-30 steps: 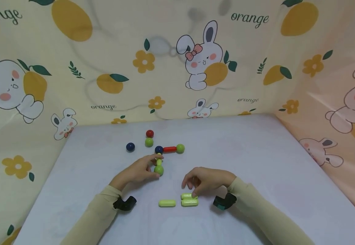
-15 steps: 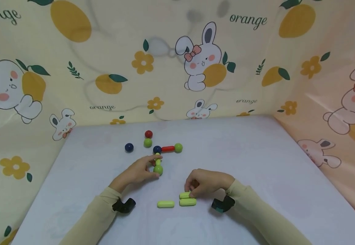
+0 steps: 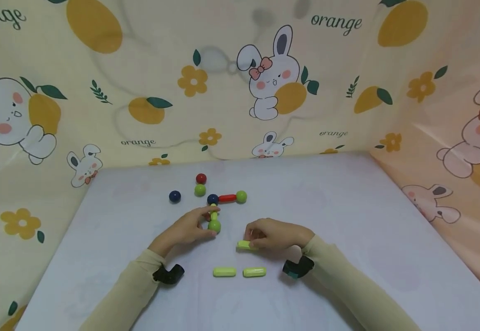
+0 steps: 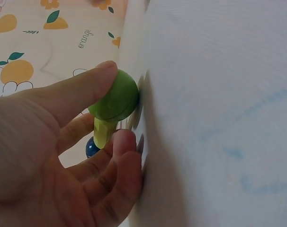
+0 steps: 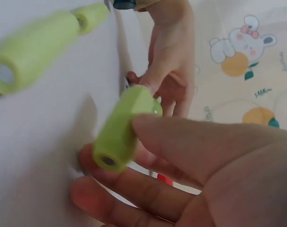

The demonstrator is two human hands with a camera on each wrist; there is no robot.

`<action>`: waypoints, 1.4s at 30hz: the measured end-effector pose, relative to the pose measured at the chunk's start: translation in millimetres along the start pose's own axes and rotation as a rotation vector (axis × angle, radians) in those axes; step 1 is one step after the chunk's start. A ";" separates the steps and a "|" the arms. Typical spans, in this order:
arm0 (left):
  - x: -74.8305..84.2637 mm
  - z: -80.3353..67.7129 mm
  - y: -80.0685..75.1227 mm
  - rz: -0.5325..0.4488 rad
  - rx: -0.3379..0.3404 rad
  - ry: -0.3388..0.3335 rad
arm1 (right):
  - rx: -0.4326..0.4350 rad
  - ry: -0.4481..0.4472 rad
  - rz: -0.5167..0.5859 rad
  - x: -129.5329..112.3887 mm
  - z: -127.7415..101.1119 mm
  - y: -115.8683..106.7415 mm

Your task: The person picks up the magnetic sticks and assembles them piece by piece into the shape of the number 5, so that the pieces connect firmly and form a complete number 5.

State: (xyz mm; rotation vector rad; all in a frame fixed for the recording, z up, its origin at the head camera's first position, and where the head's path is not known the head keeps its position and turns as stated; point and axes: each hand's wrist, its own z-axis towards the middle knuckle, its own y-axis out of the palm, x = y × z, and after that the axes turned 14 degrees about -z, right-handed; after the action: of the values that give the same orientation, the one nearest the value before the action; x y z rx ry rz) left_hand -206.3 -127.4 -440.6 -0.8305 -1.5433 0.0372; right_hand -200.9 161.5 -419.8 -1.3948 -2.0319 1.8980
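Two loose green rods [image 3: 239,272] are lying nearest the person, just in front of the right hand [image 3: 275,234], which is pinching a third green rod [image 3: 244,245] between thumb and curled fingers. Just left of that rod, the left hand [image 3: 186,229] is gripping a green ball [image 3: 214,225] between thumb and fingers. Beyond the ball, its yellow-green stick [image 3: 214,214] is running to a blue ball [image 3: 213,199], red rod [image 3: 227,198] and another green ball [image 3: 242,196].

Your head camera looks forward and down over the worktop [image 3: 347,220] from mid distance. Both wrist cameras sit very close. The left shares the green ball [image 4: 117,100] with the head view [image 3: 214,225]; the right shares the green rod [image 5: 119,133] [image 3: 244,245].
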 end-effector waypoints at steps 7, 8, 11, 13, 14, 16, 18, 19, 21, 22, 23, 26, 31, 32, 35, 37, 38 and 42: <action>2.3 1.8 0.8 -0.002 -0.002 -0.006 | 0.095 0.044 0.017 8.4 26.7 -2.7; 2.4 1.9 1.2 -0.004 -0.002 -0.008 | 0.109 0.057 0.022 8.4 30.4 -2.7; 2.8 2.0 2.2 -0.012 0.001 -0.014 | 0.164 0.086 0.035 7.6 40.0 -3.9; 2.5 2.2 2.9 -0.016 -0.001 -0.015 | 0.193 0.107 0.040 7.6 43.9 -4.6; 2.1 2.4 3.2 -0.017 -0.003 -0.014 | 0.204 0.113 0.041 8.4 45.3 -4.4; 1.4 3.0 3.4 -0.020 -0.008 -0.015 | 0.223 0.126 0.038 10.8 47.1 -3.6; 0.9 3.8 2.8 -0.021 -0.011 -0.015 | 0.234 0.124 0.029 13.9 47.9 -2.7; 0.7 4.2 2.2 -0.020 -0.010 -0.015 | 0.239 0.121 0.029 14.9 48.3 -2.6; 0.7 5.0 0.7 -0.022 -0.004 -0.017 | 0.254 0.108 0.029 15.8 49.4 -3.2; 0.5 5.4 -0.1 -0.024 0.001 -0.016 | 0.260 0.102 0.031 15.5 50.3 -3.9; 0.7 5.5 -0.9 -0.028 0.004 -0.016 | 0.261 0.097 0.032 15.0 51.2 -4.7; 0.9 5.3 -2.5 -0.037 0.004 -0.017 | 0.261 0.103 0.041 14.3 54.5 -5.2; 0.5 3.3 -2.8 -0.054 -0.008 -0.023 | 0.243 0.145 0.062 12.9 56.2 -1.8; 0.4 3.0 -2.6 -0.057 -0.009 -0.025 | 0.242 0.149 0.066 12.5 56.0 -0.9; -0.2 2.6 -1.3 -0.061 -0.014 -0.034 | 0.243 0.144 0.077 11.6 54.8 0.9; 0.0 2.3 -1.5 -0.061 -0.011 -0.038 | 0.249 0.131 0.075 12.3 55.7 1.2; -0.2 2.1 -0.8 -0.061 -0.012 -0.037 | 0.250 0.126 0.073 12.6 55.4 1.7; -0.4 1.6 0.6 -0.058 0.001 -0.029 | 0.250 0.105 0.080 13.1 54.6 2.4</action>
State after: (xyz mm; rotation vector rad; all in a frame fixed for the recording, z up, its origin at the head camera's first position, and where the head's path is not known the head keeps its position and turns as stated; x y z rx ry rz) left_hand -207.5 -126.4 -441.6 -0.7869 -1.5932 0.0081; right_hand -238.3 126.3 -442.7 -1.4941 -1.6501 1.9797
